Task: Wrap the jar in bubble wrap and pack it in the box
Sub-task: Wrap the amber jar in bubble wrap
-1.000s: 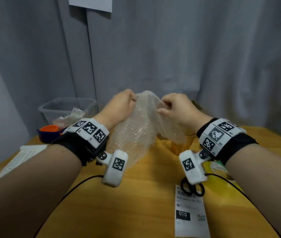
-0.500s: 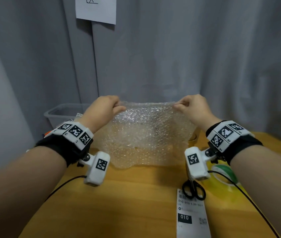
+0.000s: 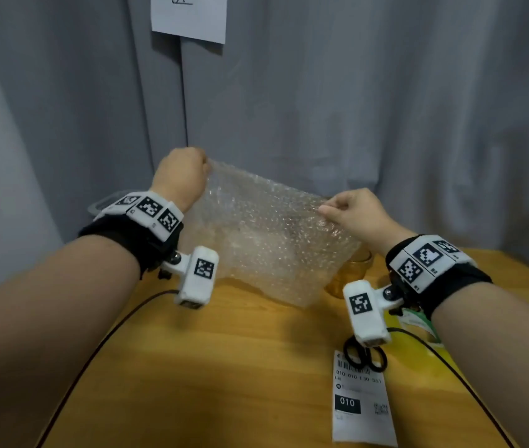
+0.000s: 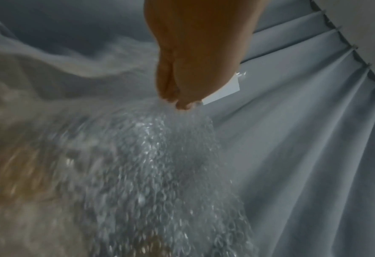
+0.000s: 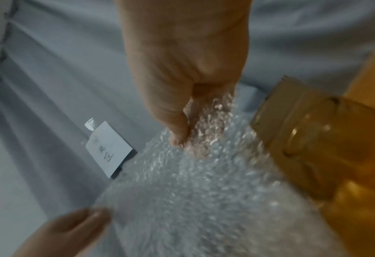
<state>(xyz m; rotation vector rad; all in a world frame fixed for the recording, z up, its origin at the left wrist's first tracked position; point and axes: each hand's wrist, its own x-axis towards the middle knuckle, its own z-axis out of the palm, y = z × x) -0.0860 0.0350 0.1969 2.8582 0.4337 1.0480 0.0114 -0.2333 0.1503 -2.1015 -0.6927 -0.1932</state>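
Observation:
A clear sheet of bubble wrap hangs spread above the wooden table, its lower edge near the tabletop. My left hand pinches its upper left corner, held higher; my right hand pinches the upper right corner, held lower. In the left wrist view the fingertips grip the bubble wrap. In the right wrist view thumb and fingers pinch the bubble wrap. The glass jar stands behind the sheet's right edge, mostly hidden. It shows amber in the right wrist view, jar, beside a cardboard box flap.
Black scissors and a white shipping label lie at the front right. A green tape roll sits under my right wrist. A clear plastic bin stands at the back left. Grey curtains hang behind, with a paper note.
The bunched bubble wrap has been pulled open into a flat sheet. My hands moved apart; the left then rose while the right dropped, tilting the sheet.

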